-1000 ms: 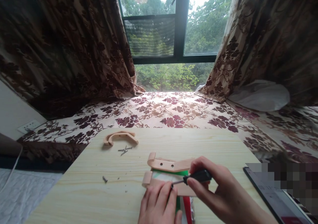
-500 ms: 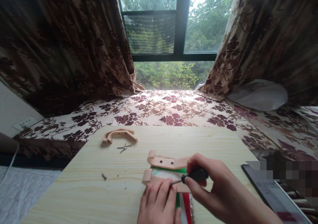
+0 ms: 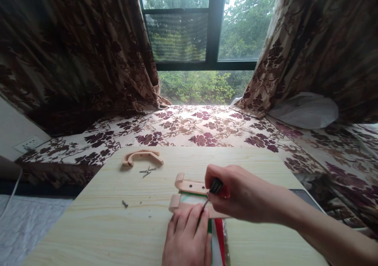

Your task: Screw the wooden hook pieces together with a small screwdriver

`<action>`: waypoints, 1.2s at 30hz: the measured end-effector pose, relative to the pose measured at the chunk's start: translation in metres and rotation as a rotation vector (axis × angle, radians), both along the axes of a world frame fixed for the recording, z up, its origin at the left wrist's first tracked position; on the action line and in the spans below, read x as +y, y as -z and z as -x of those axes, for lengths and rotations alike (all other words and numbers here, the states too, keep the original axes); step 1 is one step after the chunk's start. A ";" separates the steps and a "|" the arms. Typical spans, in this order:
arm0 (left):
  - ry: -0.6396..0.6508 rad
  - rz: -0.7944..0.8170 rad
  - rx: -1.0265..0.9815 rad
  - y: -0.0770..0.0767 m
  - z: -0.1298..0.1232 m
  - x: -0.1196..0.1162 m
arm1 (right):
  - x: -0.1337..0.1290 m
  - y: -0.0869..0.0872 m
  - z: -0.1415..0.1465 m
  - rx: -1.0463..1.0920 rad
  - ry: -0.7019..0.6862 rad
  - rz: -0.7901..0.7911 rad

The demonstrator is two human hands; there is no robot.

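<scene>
My right hand (image 3: pixel 226 189) is closed around the black handle of a screwdriver (image 3: pixel 216 185), whose shaft slants down to the fingertips of my left hand (image 3: pixel 189 234). My left hand lies palm down, fingers side by side, over the nearer curved wooden piece (image 3: pixel 175 204). Just beyond it is a second wooden piece (image 3: pixel 193 186) with two dark holes. Under both is a green, white and red flat packet (image 3: pixel 219 238). The screwdriver's tip is hard to make out between my left fingers.
On the light wooden table (image 3: pixel 97 218), two curved wooden pieces (image 3: pixel 144 154) lie at the back left, near several screws (image 3: pixel 147 171). One screw (image 3: pixel 125 204) lies apart. A tablet-like device (image 3: pixel 305 199) is at the right, partly behind my forearm.
My right hand has moved left and up and tilted the screwdriver more upright, its forearm now crossing over the device. My left hand stays on the wooden piece. The view has shifted slightly.
</scene>
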State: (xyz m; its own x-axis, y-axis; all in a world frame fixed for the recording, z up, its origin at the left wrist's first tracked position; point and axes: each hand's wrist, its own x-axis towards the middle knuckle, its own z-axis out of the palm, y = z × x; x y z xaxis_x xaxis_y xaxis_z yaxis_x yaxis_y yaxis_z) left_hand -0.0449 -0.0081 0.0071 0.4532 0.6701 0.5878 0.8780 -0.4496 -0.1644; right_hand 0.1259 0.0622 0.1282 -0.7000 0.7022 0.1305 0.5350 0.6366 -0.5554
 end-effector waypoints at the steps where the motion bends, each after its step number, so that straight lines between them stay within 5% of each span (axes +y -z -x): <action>1: 0.001 0.010 -0.008 -0.001 0.000 0.000 | 0.002 -0.003 0.001 -0.018 -0.024 -0.006; 8: 0.015 0.054 -0.057 -0.003 0.000 -0.004 | 0.007 -0.014 0.005 -0.072 -0.192 0.036; 19: 0.021 0.141 -0.048 -0.014 -0.001 -0.008 | 0.000 -0.021 0.003 -0.154 -0.194 -0.041; 26: 0.018 0.042 0.029 -0.016 -0.002 -0.008 | 0.001 -0.020 0.003 -0.155 -0.199 -0.040; 36: 0.006 -0.050 0.082 0.003 0.007 -0.004 | 0.005 -0.023 0.013 -0.147 -0.247 -0.069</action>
State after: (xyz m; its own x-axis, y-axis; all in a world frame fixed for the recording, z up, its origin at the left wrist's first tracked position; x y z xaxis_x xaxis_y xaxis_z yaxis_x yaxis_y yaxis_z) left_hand -0.0521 -0.0123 0.0044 0.5048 0.6384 0.5810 0.8582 -0.4439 -0.2579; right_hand 0.1126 0.0676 0.1508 -0.8634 0.5013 0.0566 0.4309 0.7913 -0.4338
